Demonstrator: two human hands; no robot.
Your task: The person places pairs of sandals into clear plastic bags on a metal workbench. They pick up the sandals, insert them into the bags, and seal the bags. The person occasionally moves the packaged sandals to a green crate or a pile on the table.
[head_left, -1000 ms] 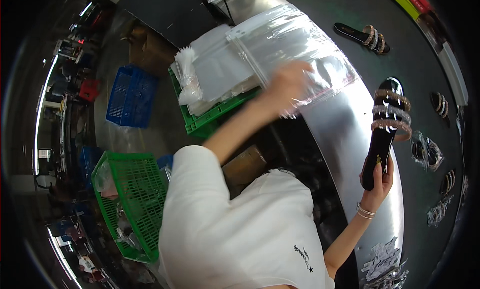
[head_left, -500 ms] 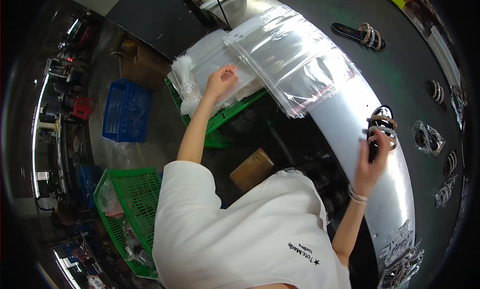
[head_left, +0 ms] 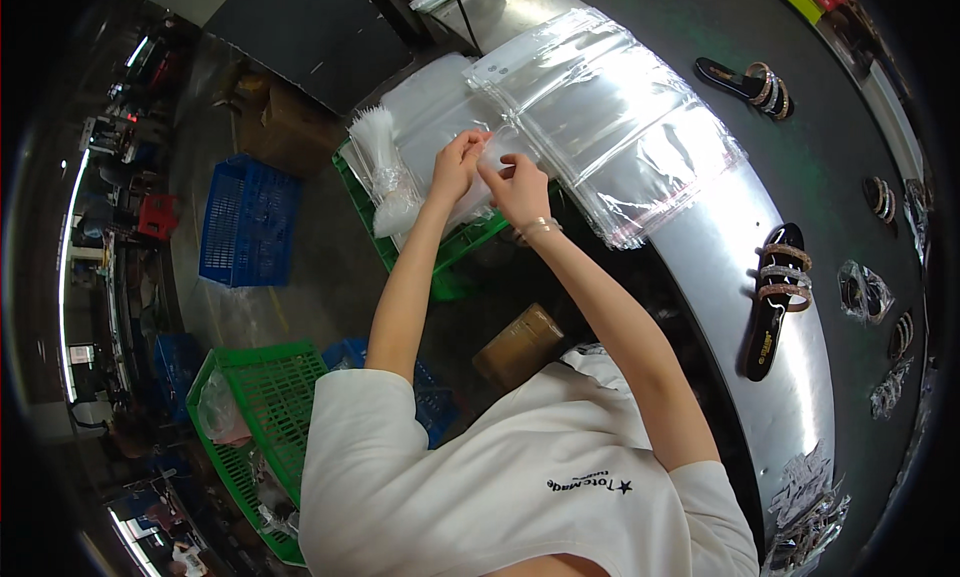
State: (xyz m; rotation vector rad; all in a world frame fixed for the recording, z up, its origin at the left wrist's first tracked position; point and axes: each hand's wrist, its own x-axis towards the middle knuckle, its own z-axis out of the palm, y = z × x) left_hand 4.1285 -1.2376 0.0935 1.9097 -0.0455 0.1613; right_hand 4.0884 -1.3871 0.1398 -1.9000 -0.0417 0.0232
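Both hands meet over a stack of clear plastic. My left hand (head_left: 456, 169) pinches a small translucent plastic piece (head_left: 507, 143) between thumb and fingertips. Right beside it, my right hand (head_left: 520, 189) is curled with its thumb and index finger at the same piece; the exact grip is partly hidden. A large stack of clear plastic bags (head_left: 610, 117) lies just to the right, over the metal edge. Farther right on the metal ledge rests a single black sandal (head_left: 772, 307) with glittery straps, touched by neither hand.
A bundle of thin white strips (head_left: 378, 157) lies left of my hands, above a green crate (head_left: 455, 255). More sandals (head_left: 752, 85) sit on the dark belt (head_left: 690, 17). Another green crate (head_left: 265, 387), a blue crate (head_left: 250, 222) and a cardboard box (head_left: 518, 345) stand below.
My right hand has left the sandal on the metal ledge and swung left to join my left hand. The left hand has shifted slightly right, and its fingers now pinch the plastic.
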